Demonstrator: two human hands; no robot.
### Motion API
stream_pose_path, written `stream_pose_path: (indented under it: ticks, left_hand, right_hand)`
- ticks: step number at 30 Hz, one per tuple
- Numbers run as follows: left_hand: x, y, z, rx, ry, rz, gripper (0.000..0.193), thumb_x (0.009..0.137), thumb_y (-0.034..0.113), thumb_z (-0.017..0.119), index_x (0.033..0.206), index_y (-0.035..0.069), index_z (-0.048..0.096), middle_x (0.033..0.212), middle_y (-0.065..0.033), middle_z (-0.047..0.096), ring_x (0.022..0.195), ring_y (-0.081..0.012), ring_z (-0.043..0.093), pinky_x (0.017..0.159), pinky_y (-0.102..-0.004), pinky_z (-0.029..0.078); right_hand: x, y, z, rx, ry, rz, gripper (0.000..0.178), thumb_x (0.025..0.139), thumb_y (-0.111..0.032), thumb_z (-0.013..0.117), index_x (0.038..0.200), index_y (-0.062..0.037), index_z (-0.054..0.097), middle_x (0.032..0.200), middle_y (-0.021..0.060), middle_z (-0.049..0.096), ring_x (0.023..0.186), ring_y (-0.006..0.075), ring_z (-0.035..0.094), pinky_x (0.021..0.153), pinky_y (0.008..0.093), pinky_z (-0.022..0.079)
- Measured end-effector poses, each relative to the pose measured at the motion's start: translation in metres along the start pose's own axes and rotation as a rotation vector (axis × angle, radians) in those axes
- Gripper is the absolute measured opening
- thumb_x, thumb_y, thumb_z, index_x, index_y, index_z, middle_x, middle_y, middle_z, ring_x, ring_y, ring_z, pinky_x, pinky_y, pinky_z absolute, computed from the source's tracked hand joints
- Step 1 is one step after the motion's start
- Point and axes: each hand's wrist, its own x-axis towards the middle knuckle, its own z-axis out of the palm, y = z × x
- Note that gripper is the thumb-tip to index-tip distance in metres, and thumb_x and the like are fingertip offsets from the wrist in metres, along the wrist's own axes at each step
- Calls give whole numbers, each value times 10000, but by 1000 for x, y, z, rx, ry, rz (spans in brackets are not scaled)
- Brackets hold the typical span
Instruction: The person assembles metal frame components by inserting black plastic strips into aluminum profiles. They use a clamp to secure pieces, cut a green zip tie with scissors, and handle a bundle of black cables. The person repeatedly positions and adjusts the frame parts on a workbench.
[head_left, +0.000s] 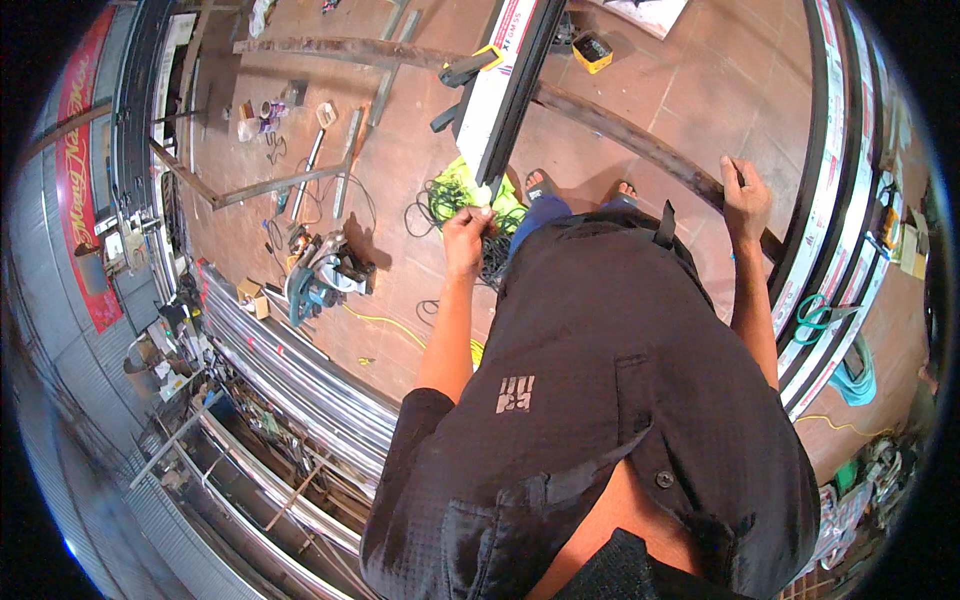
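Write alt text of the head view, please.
The wearer's left hand is by the near end of a long black-and-white bar; the right hand overlaps a brown beam. Black cables and a blue power tool are on the tiled floor.

Beneath us we see a floor of reddish-brown square tiles [725, 60] with pale joints, brightly lit in the open stretches and crossed by soft shadows. To our left we have a grey ribbed metal wall [60, 420] and a long red banner with yellow lettering [80, 185]. Along that side we see a bundle of long silver metal tubes [300, 365], beside cluttered scrap.
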Motion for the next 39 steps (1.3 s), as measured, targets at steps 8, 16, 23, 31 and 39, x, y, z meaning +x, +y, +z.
stream_pose_path:
  ticks: [8,16,23,31,39]
  left_hand:
    - [12,29,27,305,90,-13,292,943,259,752,832,-8,721,681,-11,626,602,-92,547,534,-262,402]
    - [4,7,25,-124,-36,-50,243,986,236,697,962,-4,724,799,-17,657,724,-116,588,687,-273,452]
    - [-2,13,8,-131,-152,-39,209,988,174,678,1047,-22,719,809,-18,657,690,-113,567,648,-262,437]
    - [14,1,-11,309,-158,174,274,1000,175,639,1116,-51,742,862,-51,730,723,-182,656,705,-336,529]
    - [27,6,-9,71,-242,105,326,1028,250,657,925,-56,708,810,-102,721,719,-174,677,708,-322,546]
  right_hand:
    - [0,-79,37,230,-258,-449,169,922,-178,732,955,-13,719,887,152,689,825,295,676,747,387,531]
    - [-26,-209,144,-52,-822,-1147,335,862,-233,678,1176,-116,672,1064,151,680,1057,351,660,930,474,527]
    - [-24,-223,160,-267,-652,-1310,103,904,-253,617,988,-200,644,874,20,679,929,242,689,796,434,511]
    - [-2,-227,159,-430,-487,-1541,110,875,-243,625,984,-250,623,824,-62,644,868,171,654,813,403,428]
    - [71,-221,152,-469,-411,-1407,83,931,-312,614,891,-240,602,785,-25,651,858,225,655,804,439,404]
